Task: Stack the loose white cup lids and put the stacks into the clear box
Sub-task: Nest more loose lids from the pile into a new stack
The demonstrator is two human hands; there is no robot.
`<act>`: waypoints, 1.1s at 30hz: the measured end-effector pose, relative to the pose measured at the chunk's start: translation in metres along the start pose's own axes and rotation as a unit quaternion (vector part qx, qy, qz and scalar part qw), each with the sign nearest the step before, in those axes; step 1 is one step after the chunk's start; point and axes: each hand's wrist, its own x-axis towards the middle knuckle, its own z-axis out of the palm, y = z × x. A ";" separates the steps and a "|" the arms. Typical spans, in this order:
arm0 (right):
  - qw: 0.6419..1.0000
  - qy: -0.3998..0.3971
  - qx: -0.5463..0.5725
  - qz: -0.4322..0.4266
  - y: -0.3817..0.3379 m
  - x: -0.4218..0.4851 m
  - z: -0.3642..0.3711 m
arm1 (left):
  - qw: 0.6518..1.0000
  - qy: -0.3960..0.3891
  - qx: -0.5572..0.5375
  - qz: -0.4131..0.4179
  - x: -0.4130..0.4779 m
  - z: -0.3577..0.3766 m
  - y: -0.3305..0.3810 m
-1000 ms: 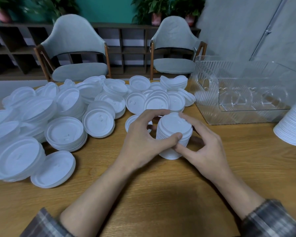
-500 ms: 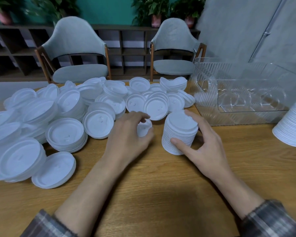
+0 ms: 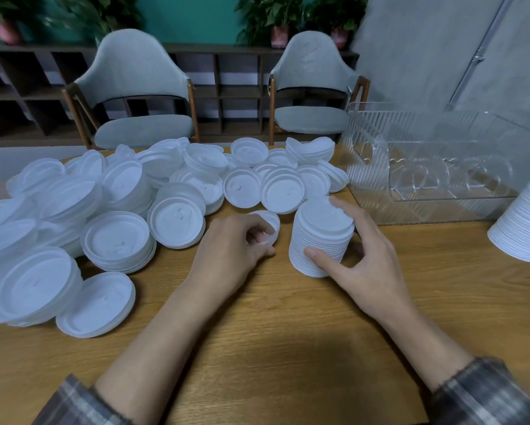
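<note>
A tall stack of white lids stands on the wooden table at centre. My right hand grips it, thumb low on the near side and fingers round the far side and top edge. Just left of it, my left hand curls its fingers round a single loose lid, which is partly hidden by the hand. A large pile of loose white lids covers the table's left and back. The clear box stands at the back right and looks empty.
Another tall stack of lids leans at the right edge of view. Two grey chairs stand behind the table in front of dark shelving. Bare wood lies between my forearms and the near edge.
My left hand has let go of the stack and moved left onto a loose lid. My right hand has kept the stack and shifted it slightly right.
</note>
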 end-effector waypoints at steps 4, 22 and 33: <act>1.000 -0.004 0.000 0.000 0.000 0.001 0.000 | 0.997 0.021 -0.073 -0.022 -0.001 -0.004 0.007; 1.000 -0.012 0.019 -0.018 -0.003 0.000 0.003 | 0.927 0.138 -0.342 -0.061 -0.004 -0.016 0.023; 0.997 -0.044 0.013 -0.068 -0.005 -0.002 0.007 | 0.960 0.074 -0.271 0.020 -0.010 0.007 0.033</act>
